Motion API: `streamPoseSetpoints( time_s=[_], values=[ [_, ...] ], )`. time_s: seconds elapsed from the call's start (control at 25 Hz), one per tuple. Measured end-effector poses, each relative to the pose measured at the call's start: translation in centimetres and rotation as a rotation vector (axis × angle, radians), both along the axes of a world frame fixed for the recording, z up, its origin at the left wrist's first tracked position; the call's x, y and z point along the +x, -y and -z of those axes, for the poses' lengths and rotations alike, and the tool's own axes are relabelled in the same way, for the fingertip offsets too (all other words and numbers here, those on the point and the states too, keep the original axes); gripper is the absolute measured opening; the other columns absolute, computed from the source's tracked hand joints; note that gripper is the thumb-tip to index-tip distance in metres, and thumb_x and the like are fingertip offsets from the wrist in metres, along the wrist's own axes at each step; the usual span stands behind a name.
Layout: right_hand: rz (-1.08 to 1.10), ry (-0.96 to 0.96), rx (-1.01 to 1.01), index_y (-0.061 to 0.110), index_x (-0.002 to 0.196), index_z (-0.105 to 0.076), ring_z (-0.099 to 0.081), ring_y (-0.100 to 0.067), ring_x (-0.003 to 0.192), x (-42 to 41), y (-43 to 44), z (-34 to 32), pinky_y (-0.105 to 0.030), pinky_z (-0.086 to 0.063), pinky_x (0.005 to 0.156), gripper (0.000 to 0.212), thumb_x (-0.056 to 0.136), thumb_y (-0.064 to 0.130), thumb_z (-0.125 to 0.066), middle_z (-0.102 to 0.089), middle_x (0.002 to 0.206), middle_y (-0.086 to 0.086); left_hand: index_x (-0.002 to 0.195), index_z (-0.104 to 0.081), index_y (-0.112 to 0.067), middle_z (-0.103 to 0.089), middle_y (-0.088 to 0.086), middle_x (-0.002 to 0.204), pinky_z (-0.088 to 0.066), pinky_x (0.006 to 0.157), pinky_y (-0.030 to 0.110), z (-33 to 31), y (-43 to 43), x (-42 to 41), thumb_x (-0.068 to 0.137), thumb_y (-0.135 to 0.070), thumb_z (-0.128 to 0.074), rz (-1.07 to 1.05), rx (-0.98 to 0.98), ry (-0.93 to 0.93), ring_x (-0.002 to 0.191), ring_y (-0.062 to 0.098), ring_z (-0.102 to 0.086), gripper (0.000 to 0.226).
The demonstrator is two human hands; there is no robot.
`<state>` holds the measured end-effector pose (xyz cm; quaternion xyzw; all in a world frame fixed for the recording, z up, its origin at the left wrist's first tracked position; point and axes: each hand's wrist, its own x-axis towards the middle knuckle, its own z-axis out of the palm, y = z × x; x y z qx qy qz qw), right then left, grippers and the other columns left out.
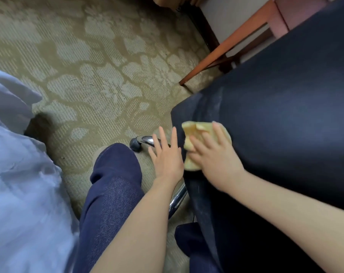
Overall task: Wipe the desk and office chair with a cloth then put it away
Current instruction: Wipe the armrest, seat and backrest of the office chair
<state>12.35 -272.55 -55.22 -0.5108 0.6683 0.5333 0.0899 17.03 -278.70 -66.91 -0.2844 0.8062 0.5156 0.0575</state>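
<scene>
While my right hand (212,160) pressed the yellow cloth (192,134) flat against the near left edge of the dark chair (275,119), its fingers spread over the fabric rather than curled round it, my left hand (167,156) hung just beside it with straight fingers, apart from the cloth and holding nothing. I judged the main risk lay in the chair itself: it stood on a wheel (135,144) at the end of a chrome leg (178,200), and a hard sideways push could have rolled it away across the patterned carpet (88,56). With only flat fingers on it, the cloth could also have slid off the rounded edge and dropped. It looked soft, bunched and folded at its far end, pale yellow, partly hidden under my hand. Faint pale streaks showed on the chair's dark surface.
</scene>
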Motion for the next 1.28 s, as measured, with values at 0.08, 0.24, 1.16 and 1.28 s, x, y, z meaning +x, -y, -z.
streamPoseSetpoints(
  time_s=[0.08,0.24,1.16,1.28],
  values=[
    [0.007,0.091,0.104,0.028,0.146,-0.028,0.005,-0.04,0.141,2.3,-2.9,1.0,-0.063,0.032,0.093,0.046,0.101,0.036,-0.03,0.002,0.159,-0.008,0.151,0.005,-0.024,0.006,0.008,0.16,-0.009,0.116,0.053,0.2,0.0,-0.1,0.102,-0.019,-0.029,-0.009,0.179,0.037,0.146,0.03,0.0,0.06],
    [0.045,0.309,0.319,0.023,0.142,-0.039,0.0,-0.038,0.141,5.3,-7.5,0.4,-0.055,0.038,0.088,0.042,0.101,0.028,-0.034,-0.016,0.155,-0.01,0.15,-0.018,-0.019,-0.04,0.007,0.146,-0.033,0.105,0.049,-0.1,-0.1,0.3,0.093,-0.002,-0.032,0.012,0.322,-0.06,0.128,0.031,-0.041,0.062],
    [0.0,-0.147,-0.102,0.035,0.139,-0.039,-0.011,-0.034,0.14,-5.5,6.7,0.3,-0.061,0.01,0.112,0.044,0.096,0.041,-0.033,-0.019,0.155,-0.003,0.143,-0.04,-0.012,-0.047,0.007,0.142,-0.038,0.108,0.038,0.7,0.3,-1.5,0.084,0.013,-0.031,-0.341,0.919,-0.078,0.131,0.019,-0.044,0.064],
    [-0.009,-0.086,-0.081,0.033,0.141,-0.037,-0.01,-0.034,0.141,-3.5,4.2,1.6,-0.061,0.014,0.11,0.044,0.098,0.04,-0.029,-0.014,0.158,-0.003,0.123,-0.058,-0.009,-0.062,0.011,0.122,-0.042,0.09,0.027,0.0,0.4,-1.1,0.081,0.01,-0.035,-0.278,0.772,-0.056,0.117,0.028,-0.053,0.052]
  ],
)
